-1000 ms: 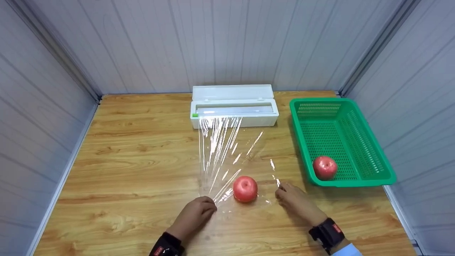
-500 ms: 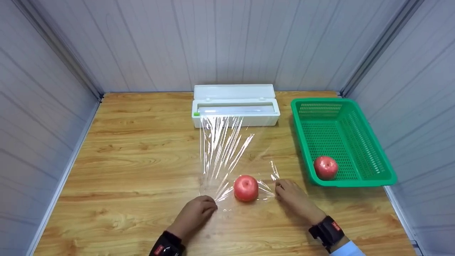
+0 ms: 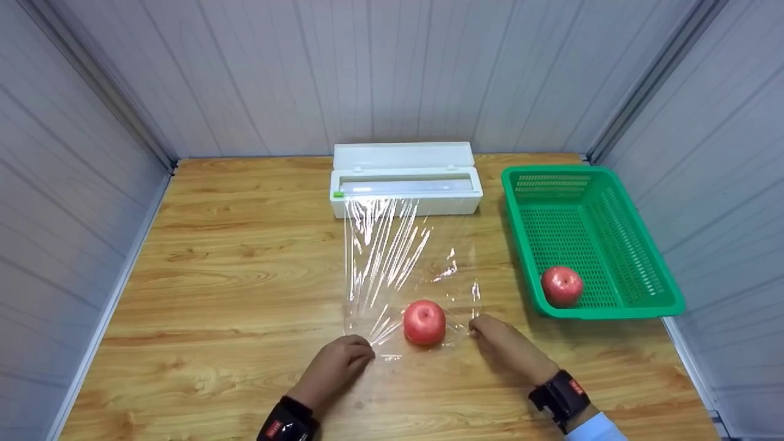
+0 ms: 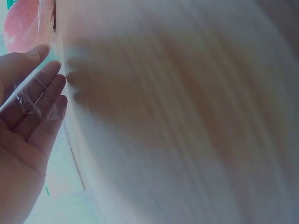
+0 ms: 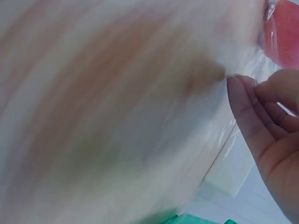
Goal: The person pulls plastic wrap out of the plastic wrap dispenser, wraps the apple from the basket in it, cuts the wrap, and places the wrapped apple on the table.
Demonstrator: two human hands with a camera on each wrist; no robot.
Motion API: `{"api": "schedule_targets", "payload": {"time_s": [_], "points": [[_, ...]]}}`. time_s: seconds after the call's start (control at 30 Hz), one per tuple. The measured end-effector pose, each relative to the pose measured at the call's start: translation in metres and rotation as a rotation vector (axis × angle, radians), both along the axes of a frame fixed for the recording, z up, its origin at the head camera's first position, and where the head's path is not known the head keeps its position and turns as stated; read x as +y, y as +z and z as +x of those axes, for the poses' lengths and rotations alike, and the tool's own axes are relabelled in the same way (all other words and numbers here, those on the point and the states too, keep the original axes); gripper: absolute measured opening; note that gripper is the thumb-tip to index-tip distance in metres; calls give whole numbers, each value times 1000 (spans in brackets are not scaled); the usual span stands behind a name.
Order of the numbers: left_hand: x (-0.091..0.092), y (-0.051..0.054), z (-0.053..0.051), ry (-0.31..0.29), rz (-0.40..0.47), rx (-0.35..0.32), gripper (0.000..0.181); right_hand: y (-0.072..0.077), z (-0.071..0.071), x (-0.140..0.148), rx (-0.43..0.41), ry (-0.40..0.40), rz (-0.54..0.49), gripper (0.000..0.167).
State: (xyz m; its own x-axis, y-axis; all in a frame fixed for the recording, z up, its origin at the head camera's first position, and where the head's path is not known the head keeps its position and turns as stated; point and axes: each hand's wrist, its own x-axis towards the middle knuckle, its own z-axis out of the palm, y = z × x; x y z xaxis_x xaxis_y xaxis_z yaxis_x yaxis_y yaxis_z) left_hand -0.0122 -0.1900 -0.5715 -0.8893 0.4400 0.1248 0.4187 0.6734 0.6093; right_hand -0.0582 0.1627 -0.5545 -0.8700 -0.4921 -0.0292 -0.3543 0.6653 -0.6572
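A sheet of clear plastic wrap (image 3: 392, 263) runs from a white wrap dispenser (image 3: 407, 206) toward me over the wooden table. On its near part stands a red apple (image 3: 424, 323), with creases running to its base. My left hand (image 3: 335, 366) rests at the near left corner of the film. In the left wrist view its fingers (image 4: 39, 100) are fairly straight, film lies across them, and the thumb is apart. My right hand (image 3: 505, 344) pinches the film's right edge between thumb and fingers, as the right wrist view shows.
A green plastic basket (image 3: 667, 300) stands at the right, with a second red apple (image 3: 561, 286) in its near left corner. The dispenser's lid (image 3: 403, 156) is raised at the back. Pale panel walls (image 3: 392, 73) enclose the table on several sides.
My right hand has shifted slightly toward me and left, and the film's right side now lies flatter and straighter. The left hand and the apples have stayed nearly in place.
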Motion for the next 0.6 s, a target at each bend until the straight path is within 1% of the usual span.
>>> {"api": "schedule_targets", "payload": {"time_s": [0.07, 0.1, 0.13, 0.17, 0.23, 0.33, 0.47, 0.53, 0.6], "points": [[0, 0, 0, -1, 0, -3, 12, -2, -1, 0, 169, 76, 95, 13], [0, 0, 0, -2, 0, -4, 12, -2, -2, 1, 234, 100, 135, 16], [0, 0, 0, -3, 1, -6, 12, -3, -2, 1, 317, 126, 176, 20], [0, 0, 0, -5, 1, -7, 12, -4, -3, 1, 343, 128, 196, 19], [-1, 0, 0, -7, 5, -9, 12, -6, -3, 2, 359, 120, 201, 15], [-2, 1, -1, -13, 13, -19, 13, -8, -3, 2, 366, 97, 165, 10], [-3, 0, -2, -32, 11, -25, 13, -9, -3, 2, 415, 79, 100, 15], [-4, 0, -3, -41, 9, -30, 13, -9, -2, 3, 417, 68, 66, 19], [-5, -1, -4, -45, 9, -34, 13, -8, -1, 3, 387, 56, 39, 20]]}}
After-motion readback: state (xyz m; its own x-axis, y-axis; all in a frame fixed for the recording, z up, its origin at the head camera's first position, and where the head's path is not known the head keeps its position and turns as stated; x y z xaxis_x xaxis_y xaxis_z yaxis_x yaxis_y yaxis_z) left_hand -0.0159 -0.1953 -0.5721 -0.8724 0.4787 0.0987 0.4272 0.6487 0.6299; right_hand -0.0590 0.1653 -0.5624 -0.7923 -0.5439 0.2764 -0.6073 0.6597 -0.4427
